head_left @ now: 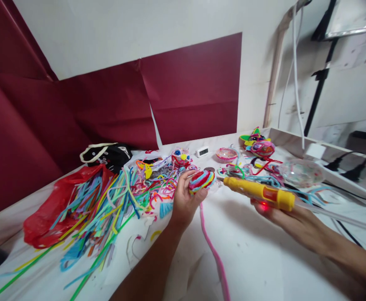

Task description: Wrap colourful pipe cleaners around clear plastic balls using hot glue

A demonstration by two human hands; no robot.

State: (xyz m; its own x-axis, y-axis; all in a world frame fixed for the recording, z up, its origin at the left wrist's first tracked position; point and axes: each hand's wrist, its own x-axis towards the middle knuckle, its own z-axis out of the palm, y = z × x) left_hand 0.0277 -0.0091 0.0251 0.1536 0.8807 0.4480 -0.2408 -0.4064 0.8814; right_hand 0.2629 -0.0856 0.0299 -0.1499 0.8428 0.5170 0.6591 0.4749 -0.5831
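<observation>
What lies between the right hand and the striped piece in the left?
The front of the yellow glue gun, its nozzle toward the striped piece; the head view shows this, but not clearly whether they touch.

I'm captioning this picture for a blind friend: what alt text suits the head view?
The left hand holds a rounded striped piece while the right hand points a yellow glue gun toward it. Below runs a pink strip; to the left, coloured strips and a red bag lie on the white table.
</observation>
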